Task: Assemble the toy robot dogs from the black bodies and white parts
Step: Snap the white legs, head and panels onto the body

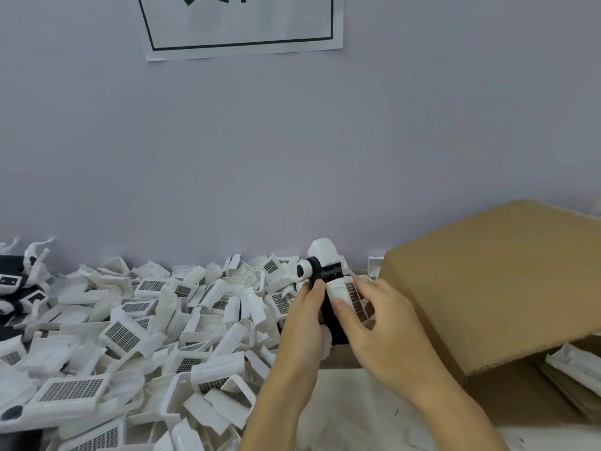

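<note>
Toy robot dog (328,288): 1, gripped by 2 hands, left hand (304,315) and right hand (377,323); white parts (136,333) heaped uncountably.

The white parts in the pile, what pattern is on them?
Many white parts carry a dark grid of small squares, clearest in the head view.

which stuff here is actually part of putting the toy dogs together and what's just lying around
Part of the job:
- toy dog, black body with white parts, held up in both hands
- left hand and right hand, gripping it
- pile of white parts on the table
- black pieces at far left

Just lying about:
- cardboard box
- paper sign on the wall
</note>
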The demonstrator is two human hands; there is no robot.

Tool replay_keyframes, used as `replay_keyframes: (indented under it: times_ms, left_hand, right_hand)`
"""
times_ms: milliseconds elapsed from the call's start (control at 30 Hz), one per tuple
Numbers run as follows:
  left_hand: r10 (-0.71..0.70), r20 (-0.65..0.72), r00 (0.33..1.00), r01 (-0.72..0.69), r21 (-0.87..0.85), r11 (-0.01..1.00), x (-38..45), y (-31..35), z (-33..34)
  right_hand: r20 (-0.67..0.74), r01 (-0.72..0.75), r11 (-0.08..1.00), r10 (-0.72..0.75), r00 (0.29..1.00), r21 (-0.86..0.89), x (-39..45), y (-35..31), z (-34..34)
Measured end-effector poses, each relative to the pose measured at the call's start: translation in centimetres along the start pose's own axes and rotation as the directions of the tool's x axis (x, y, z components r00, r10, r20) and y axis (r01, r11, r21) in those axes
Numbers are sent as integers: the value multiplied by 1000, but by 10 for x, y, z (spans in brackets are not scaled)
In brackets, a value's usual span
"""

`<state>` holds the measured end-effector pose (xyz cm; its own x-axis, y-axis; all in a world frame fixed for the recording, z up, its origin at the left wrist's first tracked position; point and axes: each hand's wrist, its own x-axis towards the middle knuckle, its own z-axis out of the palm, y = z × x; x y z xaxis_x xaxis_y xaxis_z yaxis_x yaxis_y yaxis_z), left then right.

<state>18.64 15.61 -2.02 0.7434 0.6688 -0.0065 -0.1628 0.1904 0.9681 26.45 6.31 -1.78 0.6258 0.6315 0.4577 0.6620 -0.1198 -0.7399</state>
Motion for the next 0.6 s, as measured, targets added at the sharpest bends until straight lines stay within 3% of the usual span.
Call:
replay_keyframes:
  times_ms: [167, 267, 500, 600]
  left_hand:
    - [-39, 82, 996, 40, -14, 999, -2, -2, 4]
    - [-9, 150, 989, 10, -7, 1000, -3, -4, 4]
    - [55, 33, 998, -57, 40, 998, -2, -2, -1]
    - [57, 0, 998, -57, 22, 998, -2, -1, 0]
  right_hand:
    - [-157, 17, 999, -24, 987, -45, -1, -6, 2]
    - [-179, 0, 997, -14, 984, -79, -2, -7, 5]
    - [-34, 15, 991, -19, 999, -133, -4, -11, 7]
    - [-93, 23, 993, -33, 995, -114, -5, -14, 11]
